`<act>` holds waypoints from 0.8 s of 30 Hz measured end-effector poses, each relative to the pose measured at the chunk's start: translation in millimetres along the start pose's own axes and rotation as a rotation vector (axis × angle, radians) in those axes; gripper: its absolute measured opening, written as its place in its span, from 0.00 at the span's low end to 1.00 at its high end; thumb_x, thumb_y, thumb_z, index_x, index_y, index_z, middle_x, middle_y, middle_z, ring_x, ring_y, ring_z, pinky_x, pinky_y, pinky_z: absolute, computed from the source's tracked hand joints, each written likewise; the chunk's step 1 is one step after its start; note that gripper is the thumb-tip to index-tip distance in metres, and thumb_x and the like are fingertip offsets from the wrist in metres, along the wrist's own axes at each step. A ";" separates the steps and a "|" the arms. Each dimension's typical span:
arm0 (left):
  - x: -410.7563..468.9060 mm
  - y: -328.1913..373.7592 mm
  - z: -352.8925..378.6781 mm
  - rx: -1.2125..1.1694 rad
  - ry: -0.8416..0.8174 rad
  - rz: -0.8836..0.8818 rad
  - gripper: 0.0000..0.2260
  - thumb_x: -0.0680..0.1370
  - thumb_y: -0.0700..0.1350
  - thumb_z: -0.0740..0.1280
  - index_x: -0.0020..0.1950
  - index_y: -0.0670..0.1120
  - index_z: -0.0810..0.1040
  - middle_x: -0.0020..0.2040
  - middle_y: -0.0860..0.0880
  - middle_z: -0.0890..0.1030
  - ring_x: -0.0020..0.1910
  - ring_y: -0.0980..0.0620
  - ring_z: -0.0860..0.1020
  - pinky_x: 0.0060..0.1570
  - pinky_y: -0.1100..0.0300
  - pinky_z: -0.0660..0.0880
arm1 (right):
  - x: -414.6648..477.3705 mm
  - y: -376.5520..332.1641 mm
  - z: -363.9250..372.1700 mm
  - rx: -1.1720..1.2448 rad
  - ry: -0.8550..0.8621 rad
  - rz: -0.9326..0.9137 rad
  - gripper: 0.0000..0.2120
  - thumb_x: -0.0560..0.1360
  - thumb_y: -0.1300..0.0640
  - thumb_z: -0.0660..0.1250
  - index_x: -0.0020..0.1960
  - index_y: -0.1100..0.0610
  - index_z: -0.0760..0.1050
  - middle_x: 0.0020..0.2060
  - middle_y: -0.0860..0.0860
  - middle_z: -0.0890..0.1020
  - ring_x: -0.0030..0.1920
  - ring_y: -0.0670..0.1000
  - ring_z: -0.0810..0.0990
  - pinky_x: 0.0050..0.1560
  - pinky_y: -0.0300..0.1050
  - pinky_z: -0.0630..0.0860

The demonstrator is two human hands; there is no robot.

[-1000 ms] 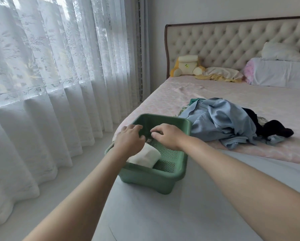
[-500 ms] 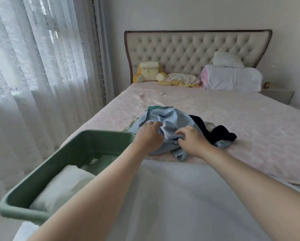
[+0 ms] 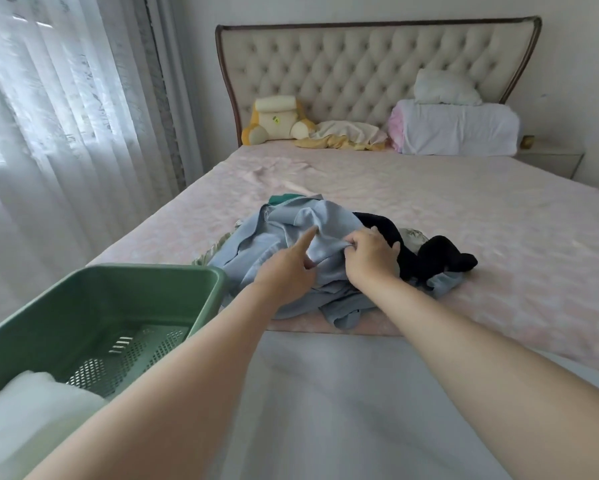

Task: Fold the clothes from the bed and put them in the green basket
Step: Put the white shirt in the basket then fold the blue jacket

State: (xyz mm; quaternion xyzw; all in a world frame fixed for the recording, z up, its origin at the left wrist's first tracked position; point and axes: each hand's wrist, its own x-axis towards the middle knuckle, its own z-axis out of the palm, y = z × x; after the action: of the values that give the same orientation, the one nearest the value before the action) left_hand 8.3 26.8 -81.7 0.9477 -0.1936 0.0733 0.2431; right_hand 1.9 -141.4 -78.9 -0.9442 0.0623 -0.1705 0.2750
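Observation:
A heap of clothes lies mid-bed: a light blue garment on top, a black garment to its right, a bit of green cloth at the back. My right hand pinches a fold of the blue garment between thumb and fingers. My left hand rests on the same garment, index finger stretched out, the other fingers curled against the cloth. The green basket stands at the lower left with a folded white cloth inside it.
The pink bedspread covers the bed; a white sheet lies at the near end. Pillows, a yellow plush cushion and crumpled cloth sit by the tufted headboard. Sheer curtains hang on the left; a nightstand stands at the right.
Both hands left the basket and moved onto the clothes heap. The right hand has taken a fold of the blue garment, and the left index finger has stretched out.

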 end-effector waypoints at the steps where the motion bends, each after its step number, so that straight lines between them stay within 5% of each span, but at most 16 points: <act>1: -1.2 -1.2 1.2 0.017 0.025 0.015 0.34 0.79 0.44 0.62 0.80 0.60 0.49 0.53 0.54 0.80 0.48 0.51 0.79 0.48 0.50 0.77 | -2.6 0.1 -1.4 0.141 0.040 0.005 0.11 0.82 0.58 0.57 0.57 0.52 0.78 0.62 0.54 0.79 0.69 0.59 0.72 0.74 0.60 0.59; 2: -3.3 -1.9 1.1 0.037 0.074 0.039 0.34 0.79 0.44 0.62 0.80 0.59 0.50 0.60 0.51 0.77 0.53 0.48 0.78 0.49 0.48 0.77 | -7.6 0.8 -3.6 0.265 0.053 0.006 0.10 0.82 0.60 0.56 0.53 0.53 0.76 0.52 0.53 0.81 0.58 0.59 0.78 0.63 0.56 0.70; 4: -7.1 -2.4 -1.5 0.072 0.206 0.079 0.37 0.79 0.43 0.66 0.81 0.58 0.47 0.67 0.47 0.69 0.58 0.45 0.74 0.48 0.49 0.77 | -21.5 5.0 -9.8 0.388 0.077 -0.030 0.10 0.82 0.61 0.54 0.49 0.54 0.73 0.42 0.53 0.80 0.44 0.58 0.78 0.41 0.50 0.72; 7: -17.5 2.6 -12.2 0.228 0.317 0.125 0.38 0.77 0.45 0.69 0.81 0.58 0.51 0.71 0.46 0.61 0.67 0.45 0.65 0.60 0.51 0.71 | -50.8 15.9 -23.1 0.375 0.105 -0.136 0.10 0.81 0.61 0.55 0.47 0.52 0.72 0.37 0.52 0.79 0.38 0.54 0.77 0.37 0.53 0.72; 9: -26.7 5.6 -17.7 0.284 0.238 0.162 0.26 0.77 0.46 0.69 0.75 0.57 0.69 0.75 0.48 0.61 0.73 0.44 0.59 0.69 0.48 0.62 | -70.6 24.1 -34.0 0.330 0.080 -0.204 0.10 0.80 0.60 0.56 0.44 0.48 0.70 0.33 0.48 0.78 0.36 0.53 0.76 0.37 0.54 0.72; 12: -50.2 19.9 -20.4 0.210 0.082 0.187 0.09 0.81 0.44 0.61 0.57 0.50 0.80 0.59 0.47 0.80 0.62 0.44 0.74 0.64 0.53 0.63 | -101.6 30.9 -53.4 0.214 0.071 -0.311 0.05 0.75 0.57 0.60 0.42 0.49 0.69 0.30 0.48 0.75 0.34 0.52 0.75 0.36 0.53 0.71; 13: -61.1 27.4 -21.9 0.151 0.032 0.145 0.08 0.82 0.43 0.58 0.55 0.48 0.77 0.50 0.46 0.81 0.52 0.43 0.77 0.55 0.53 0.68 | -112.9 30.7 -60.9 0.168 0.049 -0.345 0.01 0.73 0.55 0.61 0.43 0.49 0.70 0.32 0.47 0.76 0.36 0.51 0.76 0.36 0.51 0.71; 15: -83.6 39.3 -25.3 0.059 -0.022 0.103 0.06 0.83 0.42 0.57 0.53 0.45 0.73 0.39 0.45 0.77 0.38 0.43 0.75 0.37 0.53 0.67 | -133.5 30.6 -73.4 -0.040 -0.100 -0.384 0.14 0.69 0.49 0.63 0.54 0.48 0.73 0.47 0.44 0.79 0.48 0.51 0.78 0.46 0.49 0.74; 18: -115.9 50.3 -30.8 0.001 -0.081 0.114 0.06 0.81 0.40 0.57 0.51 0.48 0.72 0.39 0.47 0.78 0.39 0.45 0.76 0.38 0.53 0.69 | -153.8 42.2 -78.0 -0.413 -0.402 -0.240 0.35 0.66 0.45 0.65 0.73 0.45 0.62 0.66 0.48 0.69 0.65 0.55 0.72 0.62 0.53 0.72; 20: -134.4 56.7 -34.0 -0.024 -0.164 0.094 0.09 0.82 0.41 0.56 0.56 0.50 0.75 0.45 0.46 0.81 0.43 0.46 0.77 0.43 0.55 0.71 | -163.3 48.7 -78.2 -0.512 -0.429 -0.157 0.25 0.71 0.52 0.65 0.68 0.46 0.67 0.64 0.52 0.70 0.67 0.58 0.70 0.65 0.56 0.70; 22: -150.0 62.4 -35.3 0.054 -0.286 0.120 0.14 0.82 0.41 0.55 0.61 0.53 0.76 0.49 0.47 0.81 0.46 0.46 0.79 0.47 0.55 0.73 | -174.8 46.0 -82.8 -0.509 -0.385 -0.108 0.10 0.74 0.59 0.59 0.50 0.47 0.74 0.59 0.55 0.76 0.68 0.60 0.70 0.71 0.60 0.63; 24: -167.1 67.2 -39.8 0.150 -0.469 0.150 0.15 0.81 0.42 0.57 0.62 0.56 0.78 0.49 0.51 0.81 0.47 0.49 0.78 0.49 0.54 0.75 | -191.0 39.4 -93.0 -0.386 -0.396 -0.048 0.12 0.75 0.63 0.56 0.40 0.48 0.67 0.52 0.53 0.79 0.61 0.58 0.73 0.73 0.59 0.60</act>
State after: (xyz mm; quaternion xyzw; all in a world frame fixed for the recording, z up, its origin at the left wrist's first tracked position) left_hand -173.2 47.4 -56.9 0.9372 -0.3082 -0.1163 0.1143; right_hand -210.6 -180.4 -81.5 -0.9952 0.0164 0.0258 0.0929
